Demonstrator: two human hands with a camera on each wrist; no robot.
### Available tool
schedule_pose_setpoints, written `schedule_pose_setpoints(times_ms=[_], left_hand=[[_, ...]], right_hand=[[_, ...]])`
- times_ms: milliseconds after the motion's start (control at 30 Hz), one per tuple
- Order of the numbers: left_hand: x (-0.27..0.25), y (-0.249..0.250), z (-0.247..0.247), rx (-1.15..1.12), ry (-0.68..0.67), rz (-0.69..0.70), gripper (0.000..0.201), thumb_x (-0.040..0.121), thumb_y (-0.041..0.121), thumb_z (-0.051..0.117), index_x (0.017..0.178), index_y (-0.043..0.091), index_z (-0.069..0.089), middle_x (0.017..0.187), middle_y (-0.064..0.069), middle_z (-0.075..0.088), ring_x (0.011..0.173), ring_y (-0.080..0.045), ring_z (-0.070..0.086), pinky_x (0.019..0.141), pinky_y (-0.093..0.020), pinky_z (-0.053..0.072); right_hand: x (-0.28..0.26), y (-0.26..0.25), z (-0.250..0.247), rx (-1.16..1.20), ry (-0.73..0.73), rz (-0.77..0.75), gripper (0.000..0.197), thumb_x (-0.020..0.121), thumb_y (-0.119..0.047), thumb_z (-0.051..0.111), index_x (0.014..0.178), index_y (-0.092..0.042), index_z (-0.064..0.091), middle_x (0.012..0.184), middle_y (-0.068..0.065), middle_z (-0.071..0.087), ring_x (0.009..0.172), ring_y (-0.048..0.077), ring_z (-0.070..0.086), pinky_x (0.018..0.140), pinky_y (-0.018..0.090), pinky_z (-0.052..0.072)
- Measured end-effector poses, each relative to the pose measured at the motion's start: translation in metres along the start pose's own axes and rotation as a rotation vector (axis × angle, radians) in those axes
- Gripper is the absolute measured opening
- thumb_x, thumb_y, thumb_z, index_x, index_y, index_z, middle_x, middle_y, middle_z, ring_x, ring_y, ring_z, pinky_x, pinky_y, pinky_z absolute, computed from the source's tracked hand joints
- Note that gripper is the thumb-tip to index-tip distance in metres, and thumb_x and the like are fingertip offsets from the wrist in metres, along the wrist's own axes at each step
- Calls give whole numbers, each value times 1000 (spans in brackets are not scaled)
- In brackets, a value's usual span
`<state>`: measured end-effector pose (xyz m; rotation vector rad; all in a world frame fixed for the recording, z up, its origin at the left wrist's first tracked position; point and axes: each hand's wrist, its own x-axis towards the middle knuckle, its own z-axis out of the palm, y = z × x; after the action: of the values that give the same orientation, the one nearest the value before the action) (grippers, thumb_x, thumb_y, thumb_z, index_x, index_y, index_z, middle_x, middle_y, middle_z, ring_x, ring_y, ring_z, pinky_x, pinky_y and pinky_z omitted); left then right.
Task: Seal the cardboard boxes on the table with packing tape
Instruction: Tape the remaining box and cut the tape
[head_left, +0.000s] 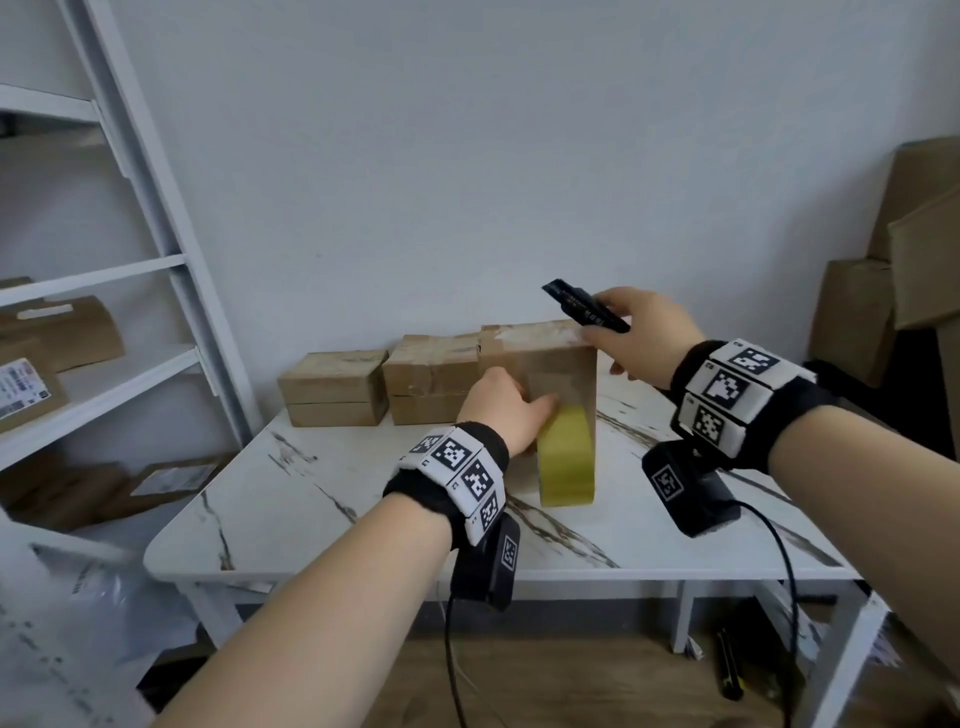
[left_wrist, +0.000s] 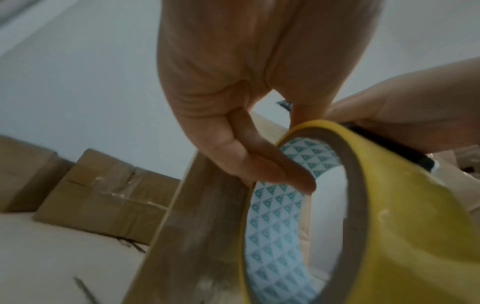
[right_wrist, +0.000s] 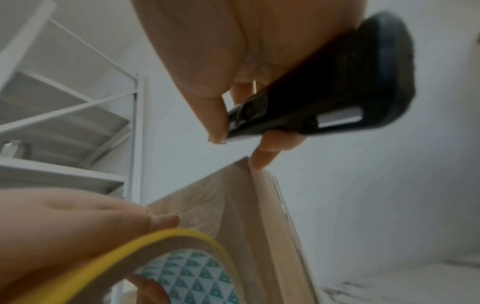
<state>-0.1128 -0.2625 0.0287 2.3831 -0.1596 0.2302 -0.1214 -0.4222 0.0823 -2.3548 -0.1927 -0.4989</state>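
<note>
While the shelf rack at far left holds a few brown parcels, the task's things sit on the white marble-look bench. Two low cardboard boxes stand side by side against the wall, plain brown, with glossy clear tape on the seams, a bit crumpled. Just right of them, touching the second one, is the tall box, stood on edge, brown, with a shiny strip of tape running down its front face and whitish tape residue along the top edge.

Left hand is in front of that tall box, low down; its grip is on the tape roll, fingers hooked inside the core, thumb on the outer rim. The roll is yellowish translucent tape on a brown cardboard core, with a white lining printed in teal triangles, held upright on edge against the box front just above or on the bench; cannot tell if it touches the top.

Right hand is at the top right corner of the tall box, its grip closed around a black utility knife, thumb and fingers pinching the body, tip pointing up-left; one fingertip touches the box's top edge. Blade state too blurred to tell.

More brown boxes are stacked at far right by the wall.
</note>
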Motion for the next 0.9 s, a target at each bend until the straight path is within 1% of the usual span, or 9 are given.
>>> schedule_pose_setpoints(times_ms=[67,133,233,333,400,500,700,800,900], left_hand=[[-2,-1,-1,-40,38,-32,35,85,41,63,100,10,52,90,-3,55,83,-21,57,74,-29,48],[-4,-1,-1,-109,45,-56,31,83,39,65,96,13,54,92,-4,59,89,-25,63,80,-36,55],[-8,2,-6,-164,25,-66,31,81,39,66,73,9,64,87,-15,70,84,-31,68,78,-42,57],[-10,3,-12,-157,2,-73,35,83,40,61,76,7,69,75,-14,66,71,-29,63,77,-38,53],[-10,-1,-13,-160,-11,-73,28,85,39,60,83,13,68,81,-9,66,77,-26,61,81,-35,52],[-9,-6,-11,-209,-18,-97,31,87,37,59,105,13,69,104,-7,69,97,-25,64,90,-39,52],[-4,-4,-9,-177,4,-99,20,90,26,53,91,10,65,84,-8,63,94,-31,64,84,-41,54],[-2,-3,-7,-173,17,-118,22,91,26,53,94,9,67,92,-12,67,95,-31,64,84,-40,54],[-1,-4,-6,-151,38,-111,26,92,29,52,97,8,68,99,-11,69,94,-29,63,82,-34,53]], right_hand=[[-10,-4,-9,-63,7,-82,25,89,-24,59,114,-24,62,103,6,67,76,25,62,72,33,55],[-20,-11,-16,-220,-74,-127,26,89,-26,58,114,-30,64,100,1,67,85,23,58,78,34,51],[-31,-23,-18,-498,-160,-120,22,92,-29,51,108,-34,64,93,-2,64,84,22,57,64,28,45],[-33,-30,-13,-678,-175,-121,22,92,-25,47,103,-34,64,87,-2,61,80,24,58,52,22,35],[-32,-33,-8,-749,-200,-117,24,92,-22,46,105,-33,63,92,-2,62,81,23,59,51,20,33],[-31,-36,1,-822,-223,-116,25,92,-21,45,108,-29,63,95,-1,61,80,23,58,57,23,39],[-31,-49,8,-937,-229,-115,26,93,-13,42,106,-22,63,80,-2,48,73,22,51,57,27,38],[-33,-56,8,-995,-239,-135,25,93,-9,41,102,-18,62,70,-3,41,64,18,47,58,28,39],[-37,-61,1,-1068,-246,-139,20,91,-4,41,93,-16,58,68,-3,41,55,15,41,51,26,34]])
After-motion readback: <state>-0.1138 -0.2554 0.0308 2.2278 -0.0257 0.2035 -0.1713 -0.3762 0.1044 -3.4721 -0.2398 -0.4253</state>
